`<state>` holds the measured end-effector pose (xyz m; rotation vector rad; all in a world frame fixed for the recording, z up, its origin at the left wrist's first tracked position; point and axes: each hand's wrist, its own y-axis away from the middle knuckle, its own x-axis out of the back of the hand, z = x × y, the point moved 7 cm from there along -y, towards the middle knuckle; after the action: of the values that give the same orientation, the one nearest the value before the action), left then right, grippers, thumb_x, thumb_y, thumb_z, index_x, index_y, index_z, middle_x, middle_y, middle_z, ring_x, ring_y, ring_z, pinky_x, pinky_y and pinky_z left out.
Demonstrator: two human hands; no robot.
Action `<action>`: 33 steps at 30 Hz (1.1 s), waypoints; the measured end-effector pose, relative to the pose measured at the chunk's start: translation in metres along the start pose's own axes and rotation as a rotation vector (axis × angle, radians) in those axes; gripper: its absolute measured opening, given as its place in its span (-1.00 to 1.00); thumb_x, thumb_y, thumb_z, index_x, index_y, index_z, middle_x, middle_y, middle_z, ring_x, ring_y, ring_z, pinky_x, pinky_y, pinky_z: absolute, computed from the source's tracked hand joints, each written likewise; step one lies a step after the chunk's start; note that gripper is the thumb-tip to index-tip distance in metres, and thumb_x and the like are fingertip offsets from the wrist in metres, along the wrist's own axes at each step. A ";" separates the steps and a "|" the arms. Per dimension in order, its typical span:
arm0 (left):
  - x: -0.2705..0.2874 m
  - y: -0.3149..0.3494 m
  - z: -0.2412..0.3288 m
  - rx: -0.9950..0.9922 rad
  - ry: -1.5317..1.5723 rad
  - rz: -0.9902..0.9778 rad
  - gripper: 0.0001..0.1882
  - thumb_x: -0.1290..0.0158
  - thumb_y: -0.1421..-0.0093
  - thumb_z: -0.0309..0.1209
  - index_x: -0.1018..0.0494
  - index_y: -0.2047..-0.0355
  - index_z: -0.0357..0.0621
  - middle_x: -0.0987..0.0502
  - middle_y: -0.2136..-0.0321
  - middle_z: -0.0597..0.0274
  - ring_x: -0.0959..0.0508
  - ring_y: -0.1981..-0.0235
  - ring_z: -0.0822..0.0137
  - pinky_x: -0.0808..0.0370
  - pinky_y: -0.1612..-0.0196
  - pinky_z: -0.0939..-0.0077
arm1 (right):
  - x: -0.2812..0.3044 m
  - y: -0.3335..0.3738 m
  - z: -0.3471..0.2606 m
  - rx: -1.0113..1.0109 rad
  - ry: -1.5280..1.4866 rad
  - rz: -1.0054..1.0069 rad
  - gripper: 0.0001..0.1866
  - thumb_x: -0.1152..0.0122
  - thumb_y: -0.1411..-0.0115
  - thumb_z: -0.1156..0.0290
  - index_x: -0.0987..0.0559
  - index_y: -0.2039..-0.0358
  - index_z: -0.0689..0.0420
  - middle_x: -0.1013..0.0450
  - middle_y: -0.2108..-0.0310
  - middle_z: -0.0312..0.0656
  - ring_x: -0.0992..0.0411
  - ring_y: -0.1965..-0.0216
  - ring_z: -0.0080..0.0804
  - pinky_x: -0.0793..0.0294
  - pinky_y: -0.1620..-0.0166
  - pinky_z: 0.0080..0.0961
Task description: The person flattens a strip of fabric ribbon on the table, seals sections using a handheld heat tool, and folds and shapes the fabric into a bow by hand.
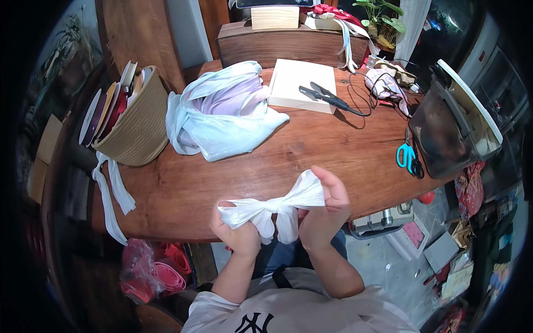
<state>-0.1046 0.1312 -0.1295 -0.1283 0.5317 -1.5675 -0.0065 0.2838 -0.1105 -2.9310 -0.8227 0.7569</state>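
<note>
A white fabric bow [272,206] is stretched between my two hands above the near edge of the wooden table. Its knot sits in the middle, and two tails hang below it. My left hand [237,233] holds the left loop, its fingers curled partly inside and behind the cloth. With thumb and fingers, my right hand [328,208] grips the outer end of the right loop, which is the larger and higher one. Some fingertips of both hands are hidden by the fabric.
Pale blue and lilac cloth [222,111] lies heaped beside a woven basket [136,122] of ribbon spools. A black corded heating tool [325,97] rests on a white box [297,75]. Turquoise-handled scissors [406,157] lie by a dark plastic bin [447,125]. A white strip [108,191] hangs off the left edge.
</note>
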 end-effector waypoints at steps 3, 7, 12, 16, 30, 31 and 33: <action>-0.001 -0.001 -0.001 0.118 0.091 0.046 -0.63 0.17 -0.34 -0.16 -0.31 0.47 -0.22 -0.39 0.57 0.29 -0.40 0.53 0.52 -0.34 0.48 0.62 | 0.002 0.004 -0.007 0.319 0.036 0.042 -0.73 -0.02 -0.19 0.54 -0.43 0.11 0.38 -0.47 0.47 -0.22 -0.33 0.60 -0.72 -0.25 0.57 -0.83; -0.019 -0.003 -0.004 0.520 0.392 -0.028 -0.63 0.19 -0.35 -0.17 -0.32 0.47 -0.22 -0.41 0.55 0.26 -0.40 0.54 0.50 -0.36 0.48 0.60 | 0.003 -0.009 -0.013 0.334 0.106 0.123 -0.77 -0.01 -0.20 0.54 -0.45 0.16 0.38 -0.47 0.40 -0.18 -0.37 0.52 -0.65 -0.34 0.46 -0.77; -0.026 -0.005 -0.004 0.559 0.375 -0.118 -0.57 0.21 -0.35 -0.11 -0.33 0.53 -0.19 -0.39 0.58 0.27 -0.38 0.55 0.48 -0.34 0.46 0.59 | -0.011 -0.018 -0.001 -0.035 0.074 -0.062 -0.84 0.04 -0.19 0.54 -0.49 0.31 0.34 -0.44 0.45 -0.21 -0.37 0.51 -0.59 -0.36 0.42 -0.66; -0.032 -0.001 -0.008 0.612 0.369 -0.127 -0.58 0.17 -0.33 -0.11 -0.31 0.53 -0.17 -0.35 0.61 0.31 -0.32 0.58 0.50 -0.27 0.51 0.57 | -0.012 -0.013 0.014 -0.252 -0.107 -0.078 -0.86 0.07 -0.18 0.54 -0.47 0.37 0.30 -0.39 0.55 -0.25 -0.31 0.58 -0.61 -0.28 0.50 -0.66; -0.013 -0.012 0.014 0.110 0.112 -0.017 -0.76 0.10 -0.30 -0.38 -0.32 0.51 -0.19 -0.38 0.57 0.39 -0.36 0.51 0.61 -0.30 0.48 0.69 | -0.006 -0.008 -0.026 0.389 0.370 0.039 -0.85 -0.07 -0.09 0.52 -0.51 0.35 0.34 -0.44 0.44 -0.27 -0.36 0.42 -0.62 -0.35 0.33 -0.71; -0.012 -0.013 0.015 0.069 0.108 -0.021 -0.78 0.08 -0.29 -0.41 -0.33 0.51 -0.21 -0.39 0.57 0.38 -0.37 0.51 0.61 -0.32 0.47 0.70 | -0.004 -0.010 -0.024 0.387 0.370 0.039 -0.85 -0.07 -0.09 0.52 -0.51 0.35 0.34 -0.44 0.44 -0.27 -0.36 0.42 -0.62 -0.35 0.33 -0.71; -0.012 -0.014 0.018 0.039 0.067 -0.004 -0.81 0.07 -0.26 -0.44 -0.34 0.50 -0.22 -0.41 0.56 0.37 -0.38 0.51 0.60 -0.33 0.45 0.71 | -0.002 -0.010 -0.022 0.428 0.470 0.031 -0.78 -0.13 -0.09 0.49 -0.52 0.28 0.37 -0.47 0.39 -0.24 -0.39 0.38 -0.59 -0.38 0.29 -0.69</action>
<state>-0.1096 0.1378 -0.1046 -0.0475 0.5531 -1.5897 -0.0030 0.2944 -0.0883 -2.5695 -0.4987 0.1861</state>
